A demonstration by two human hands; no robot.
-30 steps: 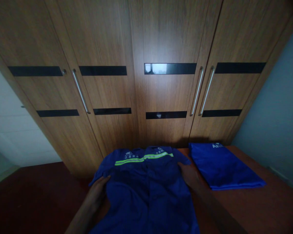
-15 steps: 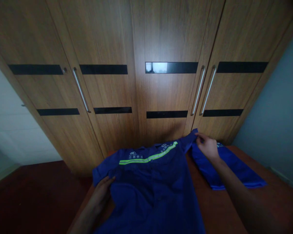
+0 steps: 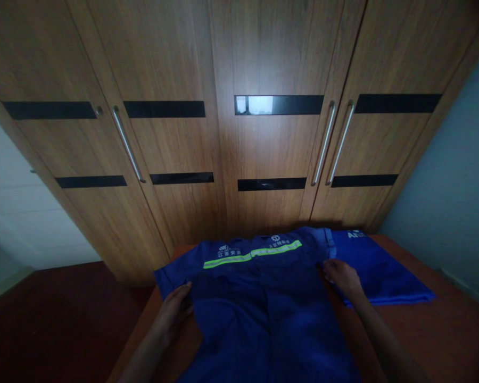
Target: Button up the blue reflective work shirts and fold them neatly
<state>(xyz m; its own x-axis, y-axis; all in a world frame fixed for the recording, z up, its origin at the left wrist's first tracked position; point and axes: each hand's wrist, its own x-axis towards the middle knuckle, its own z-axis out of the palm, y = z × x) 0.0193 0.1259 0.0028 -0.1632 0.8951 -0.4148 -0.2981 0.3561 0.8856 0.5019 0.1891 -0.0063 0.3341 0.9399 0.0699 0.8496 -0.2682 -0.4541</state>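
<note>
My left hand (image 3: 173,311) touches the blue shirt (image 3: 259,298) below one sleeve, perhaps for steadying; right hand (image 3: 343,277) has curled fingers near other cuff (image 3: 330,244); whether either clamps cloth, I cannot tell

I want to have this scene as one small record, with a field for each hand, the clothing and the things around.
left hand: at the edge of the dark blue shirt, below one sleeve; grip unclear
right hand: near the other sleeve's end; contact unclear
shirt: spread out, yellow-green and grey stripe across chest
beside it: folded bright blue cloth, partly under a sleeve
surface: reddish-brown
behind: wooden cabinet, doors closed
</note>
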